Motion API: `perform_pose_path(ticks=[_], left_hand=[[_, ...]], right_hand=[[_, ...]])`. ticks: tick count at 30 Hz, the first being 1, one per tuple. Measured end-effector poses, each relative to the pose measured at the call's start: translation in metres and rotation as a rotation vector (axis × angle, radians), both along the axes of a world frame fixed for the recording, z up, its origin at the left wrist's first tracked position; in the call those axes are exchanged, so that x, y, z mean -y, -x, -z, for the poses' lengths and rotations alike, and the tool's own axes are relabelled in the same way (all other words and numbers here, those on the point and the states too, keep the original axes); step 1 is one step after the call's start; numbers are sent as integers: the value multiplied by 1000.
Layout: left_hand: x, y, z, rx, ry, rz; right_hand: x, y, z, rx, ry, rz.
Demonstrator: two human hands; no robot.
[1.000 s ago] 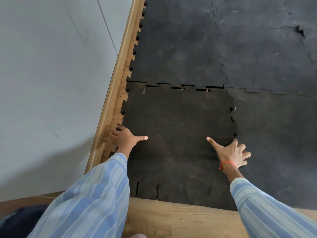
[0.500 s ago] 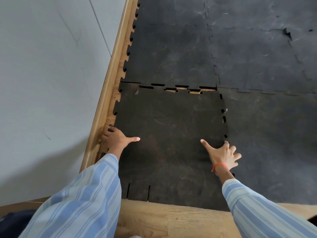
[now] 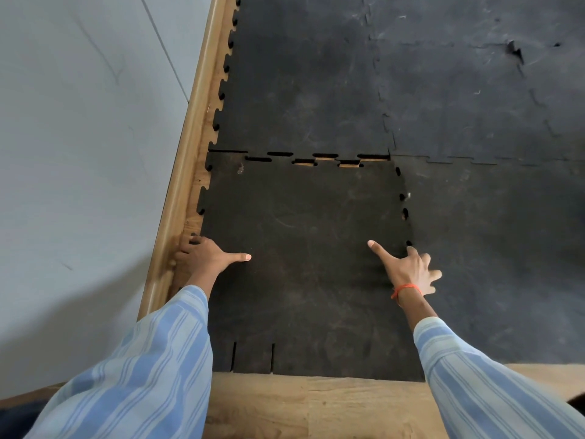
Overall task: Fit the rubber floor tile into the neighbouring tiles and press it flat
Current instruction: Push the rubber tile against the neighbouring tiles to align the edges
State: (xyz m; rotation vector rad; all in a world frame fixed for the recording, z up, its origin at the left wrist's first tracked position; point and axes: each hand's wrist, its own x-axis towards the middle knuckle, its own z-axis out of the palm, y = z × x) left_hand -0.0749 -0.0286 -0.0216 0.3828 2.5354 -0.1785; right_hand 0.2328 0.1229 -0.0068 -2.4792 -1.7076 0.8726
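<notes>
The dark rubber floor tile (image 3: 304,248) lies in the corner gap between a far neighbouring tile (image 3: 304,90) and a right neighbouring tile (image 3: 490,248). Its far seam (image 3: 326,160) stands partly apart, with wood showing through several slots. Small gaps also show along the right seam (image 3: 404,213). My left hand (image 3: 205,256) holds the tile's left edge, fingers curled down beside the skirting and thumb flat on top. My right hand (image 3: 408,270) rests across the right seam, thumb on the tile and fingers spread onto the neighbouring tile.
A wooden skirting board (image 3: 190,153) and a grey wall (image 3: 79,153) run close along the tile's left side. Bare wooden floor (image 3: 316,403) lies at the near edge. More joined black tiles (image 3: 474,74) cover the floor beyond and to the right.
The slots along the far seam have widened and wood now shows through them. Both hands have kept their places on the tile's two side edges.
</notes>
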Motion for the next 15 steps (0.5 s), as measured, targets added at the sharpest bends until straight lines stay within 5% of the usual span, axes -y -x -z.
perform_pose_path(ticks=[4, 7, 9, 12, 15], left_hand=[[-3, -2, -4, -7, -14, -16], [-1, -1, -3, -4, -41, 13], [5, 1, -2, 27, -79, 26], [12, 2, 1, 36, -145, 52], [18, -3, -1, 23, -125, 34]], right_hand=[[-3, 0, -9, -63, 31, 20], [13, 81, -32, -578, 49, -127], [46, 156, -38, -432, -133, -447], [75, 180, -28, -330, -450, -475], [67, 123, 14, -37, -351, -381]])
